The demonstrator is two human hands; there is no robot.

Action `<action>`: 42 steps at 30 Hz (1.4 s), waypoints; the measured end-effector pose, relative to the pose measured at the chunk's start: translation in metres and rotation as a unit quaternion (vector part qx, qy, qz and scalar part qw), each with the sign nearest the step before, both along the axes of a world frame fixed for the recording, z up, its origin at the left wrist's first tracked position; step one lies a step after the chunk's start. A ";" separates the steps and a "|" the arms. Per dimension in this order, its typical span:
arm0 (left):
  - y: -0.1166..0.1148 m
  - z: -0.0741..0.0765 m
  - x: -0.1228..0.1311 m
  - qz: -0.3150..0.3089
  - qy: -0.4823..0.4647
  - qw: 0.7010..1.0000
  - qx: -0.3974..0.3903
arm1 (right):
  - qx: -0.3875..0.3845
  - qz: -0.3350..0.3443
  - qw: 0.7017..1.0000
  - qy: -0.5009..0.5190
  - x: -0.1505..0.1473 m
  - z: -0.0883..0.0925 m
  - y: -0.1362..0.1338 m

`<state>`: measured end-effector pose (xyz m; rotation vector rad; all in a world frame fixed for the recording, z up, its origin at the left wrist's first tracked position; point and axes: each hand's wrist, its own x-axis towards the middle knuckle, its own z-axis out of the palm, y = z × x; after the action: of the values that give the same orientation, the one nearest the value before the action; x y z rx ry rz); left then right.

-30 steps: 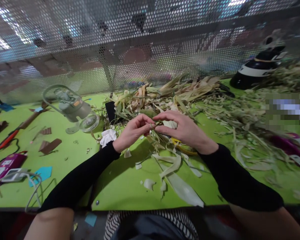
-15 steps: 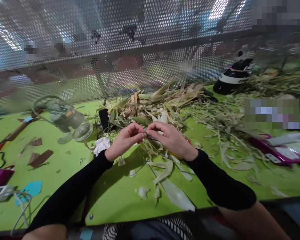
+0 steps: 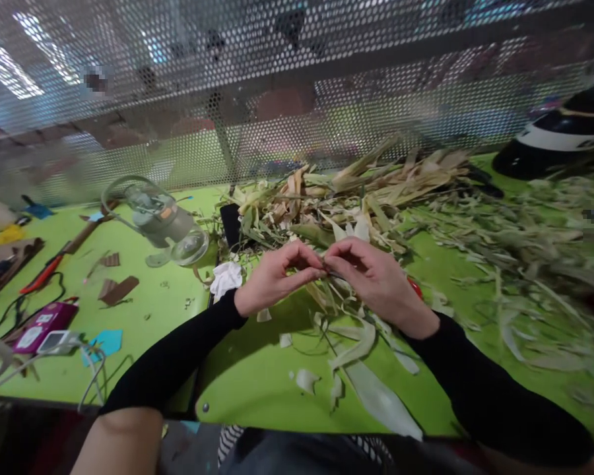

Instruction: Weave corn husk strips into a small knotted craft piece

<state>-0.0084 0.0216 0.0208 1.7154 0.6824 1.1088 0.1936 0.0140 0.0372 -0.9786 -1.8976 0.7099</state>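
My left hand [image 3: 284, 274] and my right hand [image 3: 371, 274] meet fingertip to fingertip above the green table [image 3: 247, 402]. Both pinch a thin, small strip of corn husk, mostly hidden by the fingers. Pale husk strips [image 3: 359, 346] lie loose just below the hands. A long, broad husk leaf [image 3: 383, 399] reaches the table's front edge. Beyond the fingers is a heap of dried corn husks [image 3: 301, 198]. Part of a red object [image 3: 414, 287] shows beside my right wrist.
Left of the hands are a crumpled white tissue [image 3: 226, 280], a dark phone-like slab [image 3: 231, 226] and a grey-green handled jug [image 3: 158, 214]. Farther left lies a purple device [image 3: 47, 326] with cables. A perforated metal screen [image 3: 277, 125] borders the back. A black-and-white cone-shaped object [image 3: 549, 142] stands right.
The view has turned left, so the table and hands appear farther right and more of the left side shows. Both hands keep their fingertips pinched together in nearly the same pose.
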 end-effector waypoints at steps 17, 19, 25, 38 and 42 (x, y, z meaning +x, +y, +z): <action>-0.008 0.009 0.010 0.050 -0.128 0.986 -0.098 | 0.044 -0.006 0.999 -0.014 -0.002 0.008 -0.007; -0.008 0.011 0.010 0.069 -0.128 0.983 -0.112 | -0.030 0.002 1.000 0.004 -0.004 0.007 -0.007; -0.003 0.015 0.006 0.066 -0.085 0.984 -0.144 | -0.179 0.114 0.976 -0.049 0.008 0.013 -0.001; -0.013 0.003 0.016 -0.100 -0.159 0.945 -0.268 | 0.023 -0.091 0.996 0.005 -0.001 -0.003 0.007; -0.005 0.006 0.015 -0.022 -0.190 0.948 -0.254 | 0.023 -0.053 0.998 -0.013 0.000 0.004 0.001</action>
<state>0.0062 0.0162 0.0266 1.0388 0.6126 1.0767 0.1940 0.0147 0.0408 -1.0542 -1.8612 0.5914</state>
